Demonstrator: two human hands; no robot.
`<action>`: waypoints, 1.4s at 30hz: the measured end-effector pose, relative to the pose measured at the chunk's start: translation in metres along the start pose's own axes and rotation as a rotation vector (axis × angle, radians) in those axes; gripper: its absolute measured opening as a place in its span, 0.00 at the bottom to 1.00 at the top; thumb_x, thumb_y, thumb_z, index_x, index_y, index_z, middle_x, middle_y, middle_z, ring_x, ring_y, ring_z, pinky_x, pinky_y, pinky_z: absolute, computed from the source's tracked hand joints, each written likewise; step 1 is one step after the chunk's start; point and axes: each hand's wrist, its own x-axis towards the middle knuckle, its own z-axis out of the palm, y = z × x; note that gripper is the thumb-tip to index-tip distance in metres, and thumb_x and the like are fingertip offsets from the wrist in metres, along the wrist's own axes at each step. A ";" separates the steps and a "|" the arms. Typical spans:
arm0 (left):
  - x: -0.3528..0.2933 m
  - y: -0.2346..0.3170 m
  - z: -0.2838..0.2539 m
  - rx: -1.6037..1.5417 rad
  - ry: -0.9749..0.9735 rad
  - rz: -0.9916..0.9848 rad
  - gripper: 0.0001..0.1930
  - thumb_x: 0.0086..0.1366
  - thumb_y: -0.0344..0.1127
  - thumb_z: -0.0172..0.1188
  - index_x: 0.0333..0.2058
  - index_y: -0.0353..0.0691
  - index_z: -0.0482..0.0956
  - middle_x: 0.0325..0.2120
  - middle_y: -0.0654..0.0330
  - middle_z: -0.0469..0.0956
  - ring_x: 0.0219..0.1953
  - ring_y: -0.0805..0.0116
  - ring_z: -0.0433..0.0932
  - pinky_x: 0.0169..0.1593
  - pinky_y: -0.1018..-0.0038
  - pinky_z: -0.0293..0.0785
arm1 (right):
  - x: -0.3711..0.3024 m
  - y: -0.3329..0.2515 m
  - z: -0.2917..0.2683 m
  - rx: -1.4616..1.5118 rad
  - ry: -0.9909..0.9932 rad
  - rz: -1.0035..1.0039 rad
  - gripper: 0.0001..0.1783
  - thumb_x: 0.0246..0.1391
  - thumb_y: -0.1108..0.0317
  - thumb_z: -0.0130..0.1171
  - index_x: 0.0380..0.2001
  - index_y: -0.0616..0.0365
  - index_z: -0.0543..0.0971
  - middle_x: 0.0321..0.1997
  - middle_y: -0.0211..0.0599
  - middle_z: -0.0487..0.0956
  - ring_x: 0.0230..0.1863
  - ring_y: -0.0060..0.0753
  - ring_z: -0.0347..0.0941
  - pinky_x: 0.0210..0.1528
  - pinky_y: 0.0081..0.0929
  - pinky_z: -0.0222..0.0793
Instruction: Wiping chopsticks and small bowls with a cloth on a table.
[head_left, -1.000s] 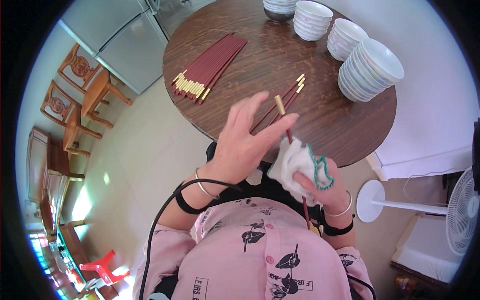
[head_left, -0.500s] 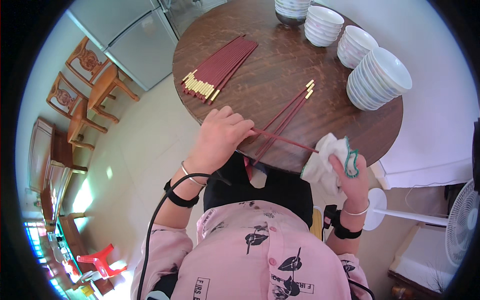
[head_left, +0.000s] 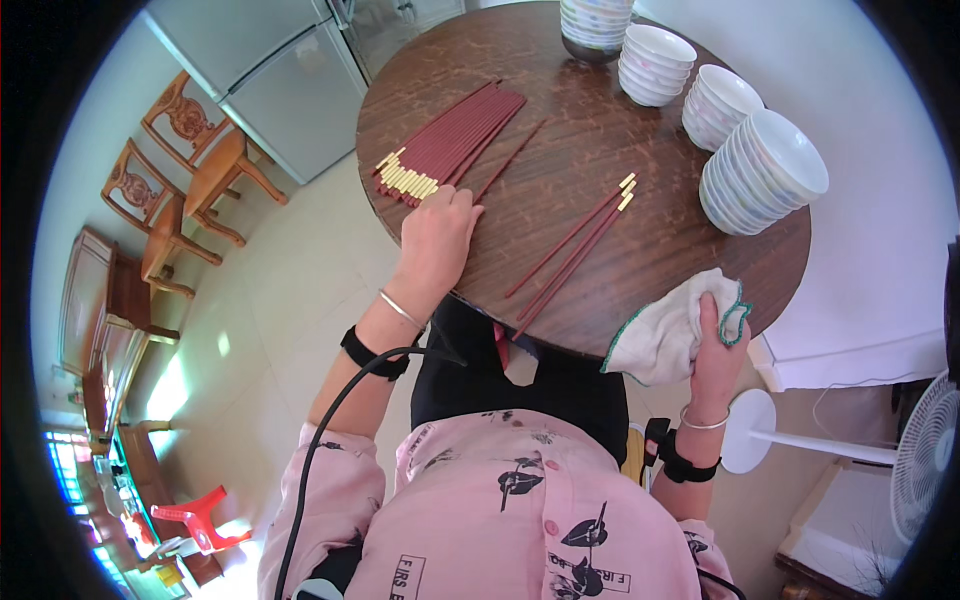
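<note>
A dark red chopstick (head_left: 512,157) slants away from my left hand (head_left: 440,235), which is closed around its near end. This hand is at the near edge of a fanned pile of red chopsticks (head_left: 462,132) with gold ends, and its fingers hide part of that edge. My right hand (head_left: 718,345) grips a white cloth (head_left: 662,328) with green edging, bunched at the table's near right rim. Between the hands, a few loose chopsticks (head_left: 578,252) lie side by side on the wood, gold ends pointing away from me.
The round brown table (head_left: 420,75) carries stacks of white bowls along its far right side, the tallest bowl stack (head_left: 755,180) being nearest. A white fan (head_left: 922,455) stands at the right. Wooden chairs (head_left: 215,165) and a grey fridge (head_left: 290,100) are at the left.
My left hand has moved left and away to the pile, carrying the chopstick out of the cloth. In my right hand the cloth now hangs looser and more spread.
</note>
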 end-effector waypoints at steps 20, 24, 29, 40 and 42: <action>-0.005 0.054 -0.009 -0.442 -0.185 0.027 0.09 0.52 0.34 0.64 0.26 0.36 0.75 0.23 0.55 0.74 0.27 0.59 0.75 0.30 0.70 0.70 | 0.004 0.006 -0.002 -0.096 -0.051 -0.109 0.13 0.53 0.69 0.60 0.39 0.67 0.77 0.37 0.35 0.80 0.38 0.23 0.74 0.43 0.22 0.68; -0.008 0.053 0.005 -0.442 -0.150 0.013 0.08 0.52 0.33 0.63 0.26 0.36 0.75 0.21 0.55 0.74 0.23 0.58 0.74 0.28 0.68 0.70 | 0.002 0.002 -0.001 -0.130 -0.052 -0.111 0.13 0.53 0.69 0.60 0.39 0.67 0.78 0.37 0.35 0.80 0.38 0.24 0.74 0.43 0.22 0.68; -0.015 0.054 -0.001 -0.780 -0.266 -0.271 0.05 0.59 0.29 0.57 0.29 0.34 0.72 0.15 0.64 0.71 0.17 0.75 0.68 0.22 0.78 0.65 | 0.001 -0.002 -0.003 -0.016 -0.147 -0.077 0.14 0.55 0.67 0.60 0.41 0.66 0.77 0.39 0.34 0.79 0.39 0.23 0.74 0.44 0.22 0.68; -0.062 0.113 -0.037 -1.516 -0.539 -0.455 0.06 0.60 0.24 0.57 0.35 0.36 0.69 0.20 0.71 0.71 0.20 0.87 0.67 0.23 0.88 0.61 | -0.055 -0.026 0.063 -0.068 -0.428 -0.363 0.11 0.54 0.68 0.61 0.38 0.64 0.78 0.36 0.34 0.80 0.37 0.26 0.75 0.42 0.25 0.69; -0.071 0.111 -0.042 -1.499 -0.540 -0.419 0.06 0.60 0.24 0.57 0.35 0.36 0.69 0.20 0.71 0.70 0.21 0.88 0.66 0.23 0.88 0.61 | -0.029 -0.029 0.062 -0.004 -0.264 -0.294 0.11 0.56 0.68 0.59 0.38 0.63 0.78 0.35 0.34 0.80 0.34 0.24 0.74 0.39 0.25 0.69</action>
